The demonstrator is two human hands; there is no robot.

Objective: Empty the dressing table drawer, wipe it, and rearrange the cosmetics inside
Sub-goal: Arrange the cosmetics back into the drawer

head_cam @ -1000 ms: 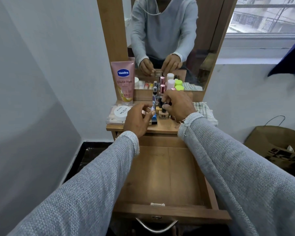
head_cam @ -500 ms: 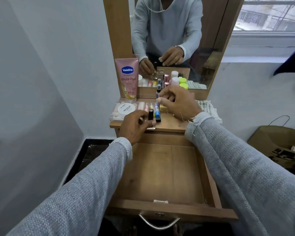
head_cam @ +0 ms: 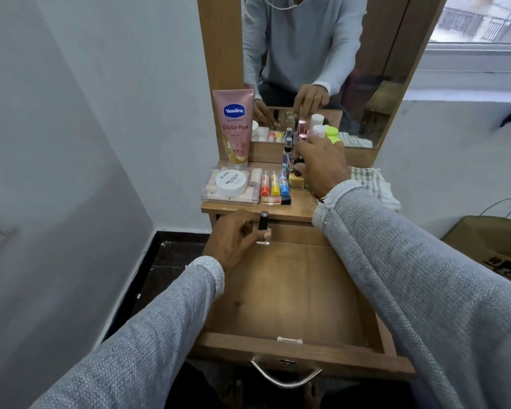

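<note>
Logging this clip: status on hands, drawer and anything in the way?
Left hand holds black tube over drawer's back edge. Right hand among bottles on tabletop, grip unclear. Drawer open, empty. Nothing blocking.

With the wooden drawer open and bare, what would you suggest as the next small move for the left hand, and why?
Probably lower the left hand and set its small black-capped bottle down at the back of the open wooden drawer. The bottle already hangs over the drawer's rear edge, the drawer floor is bare, and the right hand is busy among the cosmetics on the tabletop.
</note>
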